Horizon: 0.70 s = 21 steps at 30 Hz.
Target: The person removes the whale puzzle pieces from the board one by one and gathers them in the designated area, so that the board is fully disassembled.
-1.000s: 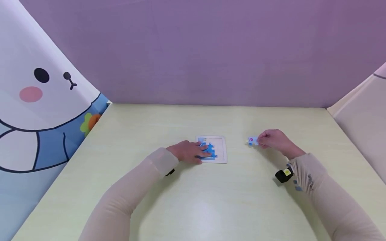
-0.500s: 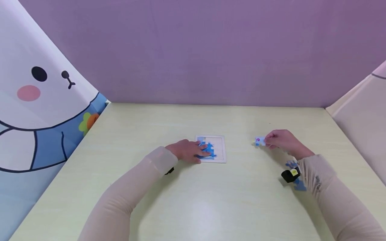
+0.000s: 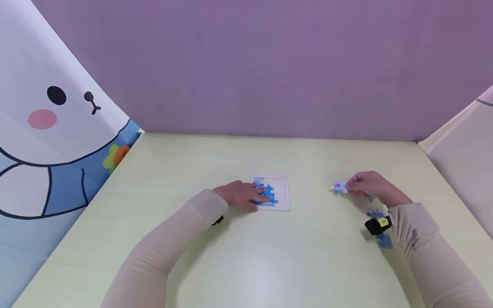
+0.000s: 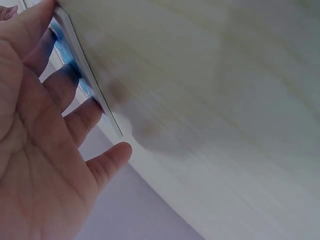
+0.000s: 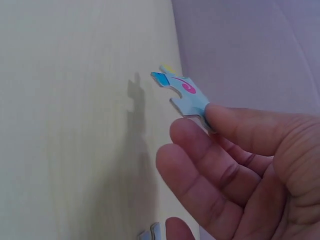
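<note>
Head view: hands well apart. Left hand (image 3: 238,195), fingers spread, rests on blue fitted pieces (image 3: 271,192) in white frame (image 3: 282,192). Right hand (image 3: 369,187), at frame's 3 o'clock, pinches a puzzle piece (image 3: 340,187). Loose pieces (image 3: 385,241) toward this hand's 5–6 o'clock.

Left wrist: frame edge at 10 o'clock, under extended fingers.

Right wrist: thumb and fingers clamp pink-swirled piece, hand's 11 o'clock, above table (image 5: 65,100).

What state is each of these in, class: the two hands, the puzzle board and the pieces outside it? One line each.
Left hand: fingers spread, resting on the puzzle
Right hand: pinching a puzzle piece
Puzzle board: flat on the table, partly filled, right side bare
Puzzle piece: held off the table
Loose pieces: on the table, partly hidden
</note>
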Tool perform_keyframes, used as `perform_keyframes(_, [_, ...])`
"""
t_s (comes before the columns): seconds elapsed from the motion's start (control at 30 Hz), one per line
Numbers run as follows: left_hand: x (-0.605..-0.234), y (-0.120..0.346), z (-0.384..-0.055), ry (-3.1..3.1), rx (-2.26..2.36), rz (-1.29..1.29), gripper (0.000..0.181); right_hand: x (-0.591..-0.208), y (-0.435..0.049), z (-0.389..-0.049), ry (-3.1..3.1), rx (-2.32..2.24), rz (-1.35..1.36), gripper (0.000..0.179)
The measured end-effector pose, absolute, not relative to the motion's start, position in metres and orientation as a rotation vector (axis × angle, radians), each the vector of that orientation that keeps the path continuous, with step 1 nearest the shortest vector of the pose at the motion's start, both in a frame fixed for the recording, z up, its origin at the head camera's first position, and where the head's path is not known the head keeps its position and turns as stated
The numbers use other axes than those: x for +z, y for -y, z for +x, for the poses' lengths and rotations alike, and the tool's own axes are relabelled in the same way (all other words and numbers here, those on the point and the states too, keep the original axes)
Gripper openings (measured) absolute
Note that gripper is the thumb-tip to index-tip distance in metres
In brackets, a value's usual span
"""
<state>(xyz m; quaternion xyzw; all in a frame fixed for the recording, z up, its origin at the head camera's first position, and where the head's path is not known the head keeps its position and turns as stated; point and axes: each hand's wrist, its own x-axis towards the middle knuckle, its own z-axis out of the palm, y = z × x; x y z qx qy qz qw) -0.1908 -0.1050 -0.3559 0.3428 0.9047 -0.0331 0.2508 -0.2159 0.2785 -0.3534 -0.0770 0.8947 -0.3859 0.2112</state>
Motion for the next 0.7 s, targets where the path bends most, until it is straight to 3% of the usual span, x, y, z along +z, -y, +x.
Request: perform_keyframes(0.7, [-0.36, 0.103, -0.195, -2.472, -0.168, 0.929, 0.05, -0.36, -0.28, -0.224, -2.512, -0.92, -0.209, 0.02])
